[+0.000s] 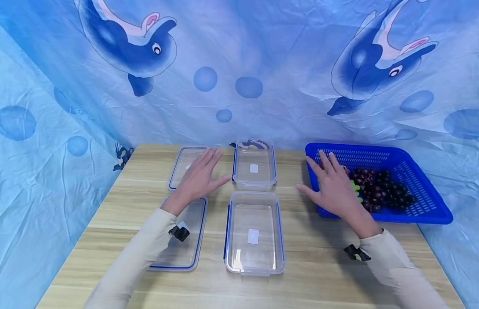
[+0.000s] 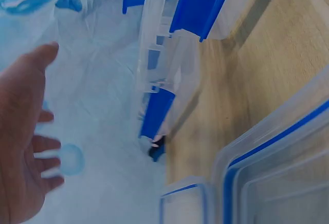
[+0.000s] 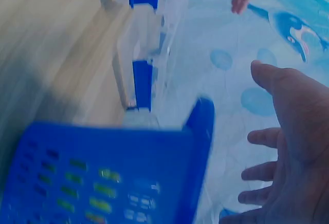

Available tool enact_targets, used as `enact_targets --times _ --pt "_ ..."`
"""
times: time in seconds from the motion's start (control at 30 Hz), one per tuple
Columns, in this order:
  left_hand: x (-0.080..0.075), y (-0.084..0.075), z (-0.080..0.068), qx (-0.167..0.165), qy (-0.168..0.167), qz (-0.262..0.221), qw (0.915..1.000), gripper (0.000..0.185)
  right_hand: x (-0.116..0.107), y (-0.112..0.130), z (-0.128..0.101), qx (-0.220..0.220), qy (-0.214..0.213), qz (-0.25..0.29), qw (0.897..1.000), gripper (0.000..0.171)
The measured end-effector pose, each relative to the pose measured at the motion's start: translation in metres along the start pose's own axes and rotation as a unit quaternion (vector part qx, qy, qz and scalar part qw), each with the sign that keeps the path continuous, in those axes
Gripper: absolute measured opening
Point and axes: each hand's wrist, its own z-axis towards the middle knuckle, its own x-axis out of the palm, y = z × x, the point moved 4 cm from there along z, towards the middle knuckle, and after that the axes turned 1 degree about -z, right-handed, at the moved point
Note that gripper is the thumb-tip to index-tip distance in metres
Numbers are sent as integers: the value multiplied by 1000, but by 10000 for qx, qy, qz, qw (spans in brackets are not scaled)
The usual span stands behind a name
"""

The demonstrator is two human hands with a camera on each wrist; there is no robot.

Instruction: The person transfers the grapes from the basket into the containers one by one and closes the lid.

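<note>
Left hand and right hand hover, fingers spread, holding nothing. Clock centred on table: basket at three o'clock, corralling grapes; near lid at eight, far lid at ten, probably apart so near box (six) and far box (twelve) stand open.

Wide lane: bare table between the clear boxes, near box and far box, and the blue basket; my right hand hangs over its basket side, thumb pointing in.
Narrow lane: strip of wood between those boxes and the near lid and far lid; my left hand hovers above, thumb across the strip.
Slight gap: box to box.
Obstacles: basket wall, grapes inside, backdrop behind the table.
Open air: between my hands, above both boxes.
</note>
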Motion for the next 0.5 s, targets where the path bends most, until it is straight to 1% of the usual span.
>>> enact_targets --times 0.07,0.13,0.23,0.37,0.5 --pt "6 3 5 14 43 -476 9989 88 -6 -7 -1 -8 -4 101 9999 88" --pt "13 6 10 -3 110 -910 9958 86 -14 -15 -3 23 -2 295 9996 87" --pt "25 11 16 23 176 -1376 9903 83 -26 -28 -5 52 -78 436 9990 85" --pt "42 16 25 184 187 -1807 9832 81 -41 -52 -10 104 -224 495 9985 81" --pt "53 19 30 224 209 -2061 9781 82 -49 -81 -16 249 -292 628 9973 77"
